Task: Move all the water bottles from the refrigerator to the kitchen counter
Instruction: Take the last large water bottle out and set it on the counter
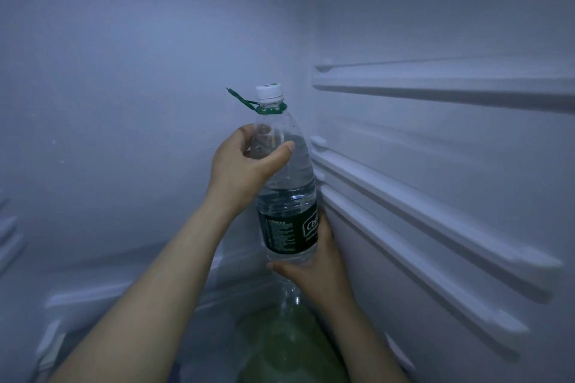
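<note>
A large clear water bottle (289, 183) with a white cap, a green neck ring and a dark green label is held upright inside the dim refrigerator (124, 71). My left hand (245, 168) grips its upper shoulder, thumb across the front. My right hand (314, 270) grips it lower down, fingers curled round the label's right side and thumb under the label. The bottle's base is hidden behind my right hand, so I cannot tell whether it stands on anything.
Moulded shelf rails (435, 214) run along the refrigerator's right wall close to the bottle. Below my arms lies a greenish rounded object (289, 345), blurred. Fainter rails (9, 233) mark the left wall.
</note>
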Available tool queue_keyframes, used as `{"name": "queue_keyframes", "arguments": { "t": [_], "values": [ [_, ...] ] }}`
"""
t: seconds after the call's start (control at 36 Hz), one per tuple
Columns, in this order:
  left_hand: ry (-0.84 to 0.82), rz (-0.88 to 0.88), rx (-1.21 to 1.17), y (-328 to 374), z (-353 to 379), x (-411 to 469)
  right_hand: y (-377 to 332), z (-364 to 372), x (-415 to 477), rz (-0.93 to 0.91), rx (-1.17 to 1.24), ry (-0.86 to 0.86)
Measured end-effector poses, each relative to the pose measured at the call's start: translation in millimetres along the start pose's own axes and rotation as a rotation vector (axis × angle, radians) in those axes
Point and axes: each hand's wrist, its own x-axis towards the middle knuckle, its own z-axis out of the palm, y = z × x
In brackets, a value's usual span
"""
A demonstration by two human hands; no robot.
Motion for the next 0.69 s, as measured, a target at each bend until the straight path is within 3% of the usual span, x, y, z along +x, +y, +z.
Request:
{"name": "queue_keyframes", "arguments": {
  "t": [0.28, 0.42, 0.69],
  "values": [
    [-0.022, -0.047, -0.01, -10, 4, -11, 9, 7, 0, -0.042, 0.041, 0.048],
    [-0.109, -0.075, 0.016, -12, 3, -19, 9, 5, 0, -0.047, 0.036, 0.057],
    [-0.021, -0.028, -0.01, -3, 14, -28, 2, -3, -8, -0.066, 0.05, 0.082]
  ]
}}
